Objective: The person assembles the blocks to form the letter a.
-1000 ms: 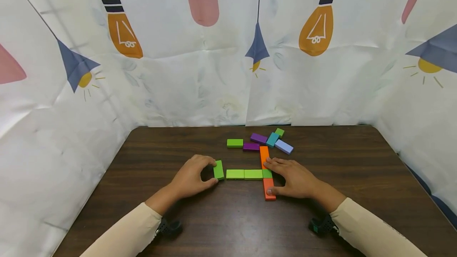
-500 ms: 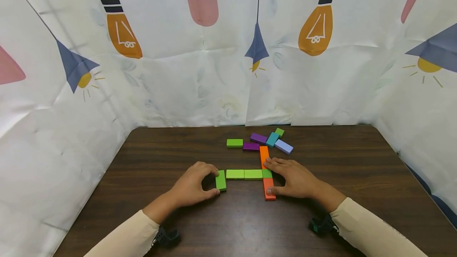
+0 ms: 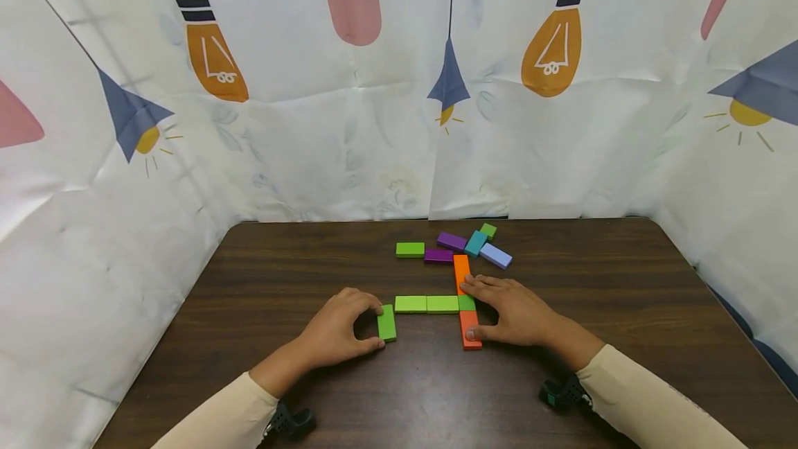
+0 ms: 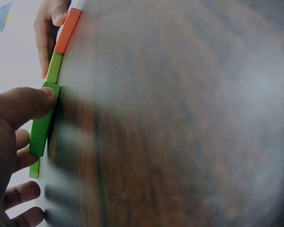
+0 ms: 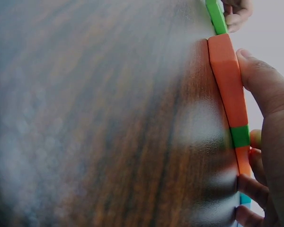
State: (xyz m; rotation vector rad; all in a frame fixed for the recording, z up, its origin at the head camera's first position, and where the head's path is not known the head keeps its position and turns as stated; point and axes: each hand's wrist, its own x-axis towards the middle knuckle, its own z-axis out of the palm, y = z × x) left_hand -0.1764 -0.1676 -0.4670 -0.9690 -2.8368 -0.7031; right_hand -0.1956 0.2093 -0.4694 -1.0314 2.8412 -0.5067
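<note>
In the head view my left hand (image 3: 339,324) pinches a green block (image 3: 386,323) between thumb and fingers. It stands lengthwise just left of a row of two light-green blocks (image 3: 427,305), its far end beside the row's left end. The left wrist view shows the thumb on one end of the held green block (image 4: 40,127). My right hand (image 3: 514,310) rests with its thumb on the near orange block (image 3: 470,328) and fingertips on the far orange block (image 3: 460,269). Between those two orange blocks sits a green piece (image 3: 467,303), touching the row.
Behind the orange blocks lie a green block (image 3: 410,250), two purple blocks (image 3: 439,256), a teal block (image 3: 476,244), a light-blue block (image 3: 495,256) and another green piece (image 3: 488,231). The dark wooden table (image 3: 280,255) ends at a patterned curtain (image 3: 299,144).
My left hand has slid the green block toward the table's near side and slightly to the right. The right hand and the other blocks stay where they were.
</note>
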